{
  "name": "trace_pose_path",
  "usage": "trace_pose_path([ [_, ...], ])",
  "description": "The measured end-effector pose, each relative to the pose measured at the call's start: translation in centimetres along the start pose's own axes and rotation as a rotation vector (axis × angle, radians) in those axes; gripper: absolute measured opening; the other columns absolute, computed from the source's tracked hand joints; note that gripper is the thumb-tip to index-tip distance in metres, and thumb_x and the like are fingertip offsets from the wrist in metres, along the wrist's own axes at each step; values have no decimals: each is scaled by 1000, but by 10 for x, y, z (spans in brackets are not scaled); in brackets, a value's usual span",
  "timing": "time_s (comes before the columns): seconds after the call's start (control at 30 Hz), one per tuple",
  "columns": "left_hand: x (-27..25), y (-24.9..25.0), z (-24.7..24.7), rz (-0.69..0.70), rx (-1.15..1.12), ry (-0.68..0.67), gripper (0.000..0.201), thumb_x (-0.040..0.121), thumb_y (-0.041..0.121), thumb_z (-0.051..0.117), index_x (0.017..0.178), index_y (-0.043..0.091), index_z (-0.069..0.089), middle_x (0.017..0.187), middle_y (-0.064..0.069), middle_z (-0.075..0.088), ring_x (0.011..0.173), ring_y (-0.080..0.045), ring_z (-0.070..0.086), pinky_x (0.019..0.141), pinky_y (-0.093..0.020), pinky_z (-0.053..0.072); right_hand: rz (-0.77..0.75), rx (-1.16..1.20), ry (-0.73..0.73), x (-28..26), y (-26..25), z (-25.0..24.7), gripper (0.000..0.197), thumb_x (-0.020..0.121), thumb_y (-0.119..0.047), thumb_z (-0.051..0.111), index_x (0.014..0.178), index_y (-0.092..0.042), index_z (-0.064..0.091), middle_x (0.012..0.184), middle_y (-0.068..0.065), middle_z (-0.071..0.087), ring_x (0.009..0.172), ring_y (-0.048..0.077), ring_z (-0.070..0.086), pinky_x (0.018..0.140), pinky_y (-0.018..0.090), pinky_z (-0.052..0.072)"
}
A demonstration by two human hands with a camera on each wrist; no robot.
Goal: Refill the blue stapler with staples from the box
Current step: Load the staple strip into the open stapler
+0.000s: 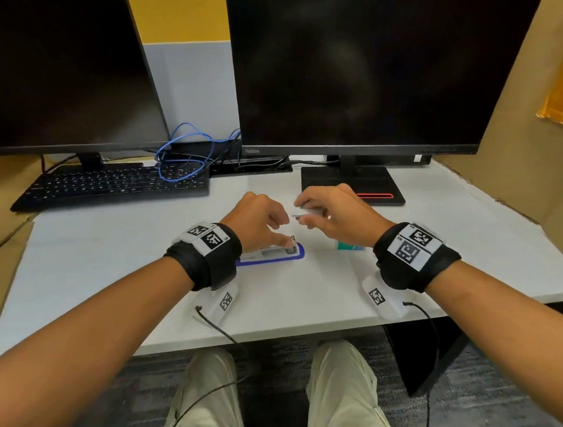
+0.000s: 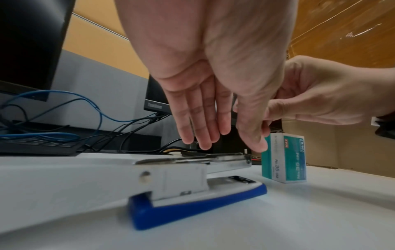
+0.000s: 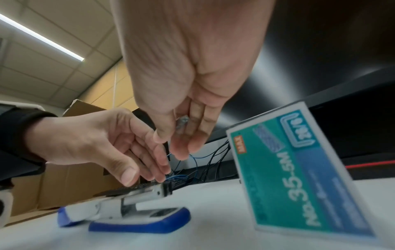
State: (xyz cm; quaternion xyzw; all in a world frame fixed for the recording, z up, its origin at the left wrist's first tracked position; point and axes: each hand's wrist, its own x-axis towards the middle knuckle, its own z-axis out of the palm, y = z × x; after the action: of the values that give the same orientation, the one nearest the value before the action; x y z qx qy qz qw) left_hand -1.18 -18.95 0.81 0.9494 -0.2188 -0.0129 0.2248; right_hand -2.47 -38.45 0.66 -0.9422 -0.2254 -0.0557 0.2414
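Observation:
The blue stapler lies on the white table with its lid folded back and its metal magazine bare. My left hand hovers over the magazine's front end with straight, relaxed fingers and holds nothing. My right hand is just beyond it, a little above the table. It pinches a short silver strip of staples between thumb and fingers. The teal staple box stands upright to the right of the stapler, under my right wrist. Its label faces the right wrist camera.
Two dark monitors stand at the back, the right one's black base just beyond my hands. A black keyboard and loops of blue cable lie at the back left. Cardboard walls both sides.

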Motion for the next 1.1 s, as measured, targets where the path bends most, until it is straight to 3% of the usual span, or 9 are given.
trace_pose_path([
  [0.1, -9, -12, -3, -23, 12, 0, 48, 67, 37, 85, 106, 12, 73, 98, -4, 75, 87, -12, 70, 85, -30, 58, -56, 14, -41, 0, -7, 9, 28, 91, -31, 64, 116, -18, 69, 108, 0, 73, 99, 16, 63, 97, 40, 49],
  [0.27, -19, -28, -7, -67, 27, -23, 45, 68, 32, 85, 106, 11, 74, 97, -5, 75, 85, -14, 70, 81, -27, 58, -41, -56, -105, -1, -1, 10, 30, 88, -31, 66, 115, -20, 73, 112, -3, 74, 102, 14, 61, 100, 44, 46],
  [0.37, -19, -29, -5, -83, 60, -32, 33, 71, 25, 83, 101, 11, 77, 92, -4, 76, 82, -15, 70, 82, -31, 59, -20, -106, -139, -2, 3, 3, 31, 86, -29, 70, 115, -18, 73, 113, 0, 74, 99, 13, 62, 90, 30, 48],
  [0.43, -18, -27, -3, -86, 69, -30, 27, 72, 22, 83, 97, 12, 78, 88, -4, 77, 77, -15, 69, 80, -32, 59, 5, -136, -155, -3, 7, -2, 32, 85, -29, 71, 115, -17, 74, 109, 0, 74, 86, 7, 57, 73, 15, 39],
  [0.53, -14, -23, 0, -88, 74, -26, 26, 71, 22, 83, 95, 13, 79, 86, -4, 77, 74, -13, 67, 78, -29, 59, 39, -174, -148, -6, 15, -10, 31, 84, -29, 72, 112, -17, 75, 100, 2, 72, 74, 6, 50, 61, 12, 31],
  [0.6, -11, -19, 1, -80, 82, -22, 26, 71, 23, 83, 95, 13, 79, 85, -4, 77, 74, -13, 65, 79, -30, 58, 70, -191, -152, -9, 22, -15, 30, 84, -30, 73, 111, -18, 76, 94, -1, 68, 79, 10, 52, 62, 14, 33],
  [0.73, -4, -13, 5, -70, 86, -21, 28, 72, 25, 82, 97, 12, 78, 88, -4, 76, 76, -14, 63, 78, -27, 56, 146, -199, -157, -16, 39, -25, 26, 82, -30, 74, 106, -20, 77, 90, -4, 65, 83, 14, 55, 80, 28, 40],
  [0.93, -2, -12, 5, -71, 84, -20, 28, 72, 25, 83, 97, 12, 79, 88, -5, 76, 78, -13, 62, 78, -26, 53, 198, -174, -113, -23, 61, -32, 21, 81, -28, 75, 100, -20, 79, 97, 0, 73, 83, 13, 61, 80, 31, 57],
  [1.1, -5, -10, 3, -77, 78, -23, 27, 73, 21, 82, 98, 11, 79, 90, -6, 77, 77, -14, 64, 73, -21, 49, 107, -140, -120, -18, 53, -24, 20, 81, -28, 75, 98, -18, 80, 94, -1, 76, 79, 11, 65, 80, 33, 59],
])
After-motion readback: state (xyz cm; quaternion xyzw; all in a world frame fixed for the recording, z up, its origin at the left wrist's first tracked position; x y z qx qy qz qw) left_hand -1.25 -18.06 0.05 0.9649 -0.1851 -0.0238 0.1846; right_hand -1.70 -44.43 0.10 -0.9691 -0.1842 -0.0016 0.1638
